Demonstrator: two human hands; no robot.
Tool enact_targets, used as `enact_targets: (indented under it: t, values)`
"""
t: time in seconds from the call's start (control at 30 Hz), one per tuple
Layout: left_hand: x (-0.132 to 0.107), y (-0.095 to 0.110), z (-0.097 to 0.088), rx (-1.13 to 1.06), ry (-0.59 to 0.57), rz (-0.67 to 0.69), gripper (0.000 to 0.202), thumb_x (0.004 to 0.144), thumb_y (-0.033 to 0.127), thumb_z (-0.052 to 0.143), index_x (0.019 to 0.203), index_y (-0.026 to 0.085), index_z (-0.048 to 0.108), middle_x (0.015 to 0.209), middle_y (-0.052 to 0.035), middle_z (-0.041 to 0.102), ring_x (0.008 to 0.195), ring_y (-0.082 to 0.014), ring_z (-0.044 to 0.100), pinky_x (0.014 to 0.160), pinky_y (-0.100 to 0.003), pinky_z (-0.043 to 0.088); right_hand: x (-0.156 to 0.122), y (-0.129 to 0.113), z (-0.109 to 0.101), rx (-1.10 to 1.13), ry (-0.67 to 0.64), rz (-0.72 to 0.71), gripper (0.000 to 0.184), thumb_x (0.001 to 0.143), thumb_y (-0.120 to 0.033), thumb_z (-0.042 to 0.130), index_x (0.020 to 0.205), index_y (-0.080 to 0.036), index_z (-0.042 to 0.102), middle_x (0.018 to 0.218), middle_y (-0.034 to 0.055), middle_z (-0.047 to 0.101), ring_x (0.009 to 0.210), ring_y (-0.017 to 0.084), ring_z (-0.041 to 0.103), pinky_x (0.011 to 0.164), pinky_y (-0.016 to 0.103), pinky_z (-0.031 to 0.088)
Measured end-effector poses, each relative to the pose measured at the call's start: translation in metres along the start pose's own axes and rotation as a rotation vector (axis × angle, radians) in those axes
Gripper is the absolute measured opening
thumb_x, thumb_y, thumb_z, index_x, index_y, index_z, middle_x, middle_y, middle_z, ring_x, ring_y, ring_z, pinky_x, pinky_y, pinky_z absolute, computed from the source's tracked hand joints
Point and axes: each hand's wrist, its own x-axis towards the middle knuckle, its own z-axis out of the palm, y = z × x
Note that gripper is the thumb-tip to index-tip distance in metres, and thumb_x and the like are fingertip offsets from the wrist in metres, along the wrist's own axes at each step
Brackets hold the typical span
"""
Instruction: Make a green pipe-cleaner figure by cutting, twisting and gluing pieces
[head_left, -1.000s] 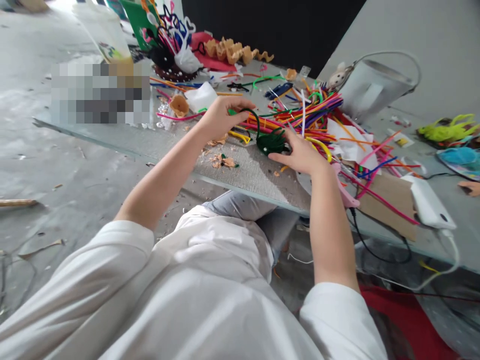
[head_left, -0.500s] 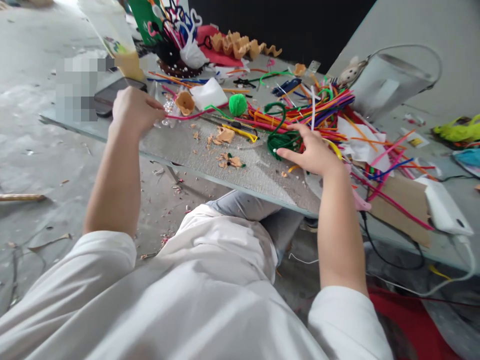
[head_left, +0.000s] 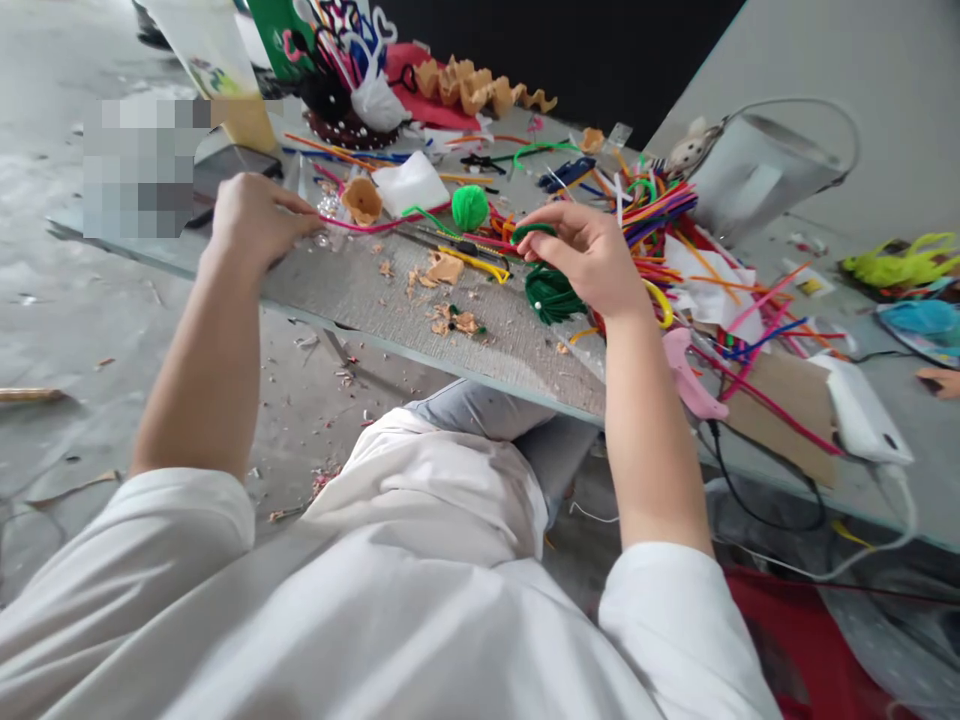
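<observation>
My left hand (head_left: 259, 222) is closed in a pinch at the table's left side. Its fingertips meet the end of a pink pipe cleaner (head_left: 375, 228), close to some clear beads (head_left: 328, 238). My right hand (head_left: 589, 258) pinches a dark green pipe cleaner (head_left: 534, 231), bent into a loop at the fingertips. Beneath that hand lies a coiled dark green bundle (head_left: 551, 295) with a small white bead at its edge. Between the hands are a bright green fuzzy ball (head_left: 469, 208), an egg-carton cup (head_left: 361, 200) and a utility knife (head_left: 457, 243).
Many coloured pipe cleaners (head_left: 660, 215) pile up behind my right hand. A metal watering can (head_left: 772, 170) stands back right. Torn carton scraps (head_left: 442, 268) lie near the front edge. A pink glue gun (head_left: 690, 375) and white power strip (head_left: 862, 405) sit at right, with cables hanging down.
My right hand has gone from spread fingers over the green bundle to a pinch on a dark green pipe cleaner, shifted up and left. My left hand keeps its pinch; the view has shifted slightly.
</observation>
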Motion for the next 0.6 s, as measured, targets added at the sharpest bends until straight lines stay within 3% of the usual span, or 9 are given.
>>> enact_targets:
  t: [0.1, 0.17, 0.23, 0.3, 0.33, 0.4, 0.43, 0.47, 0.6]
  values:
    - [-0.005, -0.008, -0.003, 0.056, 0.046, -0.079, 0.025, 0.087, 0.052, 0.063, 0.090, 0.028, 0.072, 0.048, 0.0067, 0.053, 0.094, -0.0153, 0.050, 0.102, -0.035, 0.035, -0.005, 0.000, -0.001, 0.053, 0.044, 0.023, 0.048, 0.092, -0.066, 0.049, 0.121, -0.032, 0.067, 0.108, 0.0035, 0.074, 0.100, 0.025, 0.071, 0.093, 0.046, 0.060]
    - [-0.006, -0.005, -0.004, 0.120, 0.158, -0.133, 0.025, 0.087, 0.052, 0.066, 0.091, 0.029, 0.074, 0.057, 0.0078, 0.060, 0.085, -0.0134, 0.048, 0.093, -0.035, 0.040, -0.004, 0.000, -0.001, 0.083, 0.079, 0.028, 0.050, 0.089, -0.070, 0.052, 0.117, -0.032, 0.070, 0.106, 0.0039, 0.074, 0.099, 0.025, 0.071, 0.090, 0.046, 0.060]
    - [0.002, 0.012, 0.003, 0.184, 0.408, -0.151, 0.025, 0.089, 0.053, 0.067, 0.094, 0.030, 0.076, 0.069, 0.0092, 0.066, 0.078, -0.0110, 0.047, 0.082, -0.034, 0.043, -0.002, 0.001, 0.000, 0.095, 0.108, 0.029, 0.052, 0.087, -0.073, 0.055, 0.113, -0.032, 0.072, 0.104, 0.0044, 0.073, 0.100, 0.027, 0.070, 0.088, 0.047, 0.060]
    - [0.019, 0.049, 0.021, 0.232, 0.722, -0.133, 0.026, 0.091, 0.054, 0.067, 0.093, 0.031, 0.080, 0.078, 0.0085, 0.069, 0.078, -0.0102, 0.053, 0.076, -0.034, 0.045, 0.001, 0.004, 0.002, 0.087, 0.136, 0.038, 0.055, 0.086, -0.076, 0.053, 0.111, -0.031, 0.073, 0.099, 0.0051, 0.073, 0.097, 0.028, 0.071, 0.085, 0.048, 0.060]
    - [0.030, 0.072, 0.035, 0.217, 0.792, -0.083, 0.026, 0.089, 0.055, 0.069, 0.091, 0.032, 0.081, 0.080, 0.0076, 0.071, 0.081, -0.0111, 0.059, 0.074, -0.034, 0.047, 0.002, 0.006, 0.002, 0.081, 0.150, 0.046, 0.058, 0.087, -0.078, 0.050, 0.111, -0.031, 0.073, 0.096, 0.0054, 0.073, 0.094, 0.028, 0.072, 0.084, 0.049, 0.060]
    - [0.056, 0.120, 0.068, 0.138, 0.639, 0.086, 0.020, 0.092, 0.050, 0.067, 0.100, 0.037, 0.080, 0.093, 0.0049, 0.075, 0.088, -0.0148, 0.065, 0.077, -0.036, 0.051, 0.004, 0.010, 0.004, 0.077, 0.175, 0.073, 0.064, 0.089, -0.080, 0.041, 0.115, -0.031, 0.072, 0.095, 0.0059, 0.073, 0.091, 0.027, 0.073, 0.083, 0.048, 0.061]
    - [0.068, 0.141, 0.085, 0.108, 0.477, 0.135, 0.019, 0.094, 0.045, 0.066, 0.107, 0.037, 0.078, 0.099, 0.0030, 0.075, 0.094, -0.0175, 0.065, 0.087, -0.040, 0.052, 0.005, 0.011, 0.004, 0.080, 0.185, 0.091, 0.067, 0.090, -0.081, 0.036, 0.118, -0.032, 0.071, 0.097, 0.0060, 0.074, 0.092, 0.027, 0.074, 0.083, 0.047, 0.061]
    - [0.079, 0.159, 0.101, 0.053, 0.420, 0.247, 0.017, 0.093, 0.044, 0.067, 0.102, 0.037, 0.078, 0.094, 0.0015, 0.076, 0.089, -0.0187, 0.065, 0.085, -0.042, 0.052, 0.006, 0.012, 0.005, 0.085, 0.196, 0.113, 0.069, 0.090, -0.082, 0.033, 0.121, -0.033, 0.070, 0.099, 0.0060, 0.074, 0.092, 0.027, 0.074, 0.083, 0.046, 0.061]
    - [0.103, 0.182, 0.144, -0.056, 0.187, 0.104, 0.029, 0.098, 0.051, 0.054, 0.100, 0.034, 0.077, 0.099, -0.0043, 0.074, 0.103, -0.0251, 0.062, 0.093, -0.047, 0.050, 0.007, 0.012, 0.006, 0.141, 0.232, 0.162, 0.074, 0.088, -0.086, 0.030, 0.121, -0.032, 0.070, 0.099, 0.0060, 0.075, 0.093, 0.026, 0.075, 0.083, 0.045, 0.062]
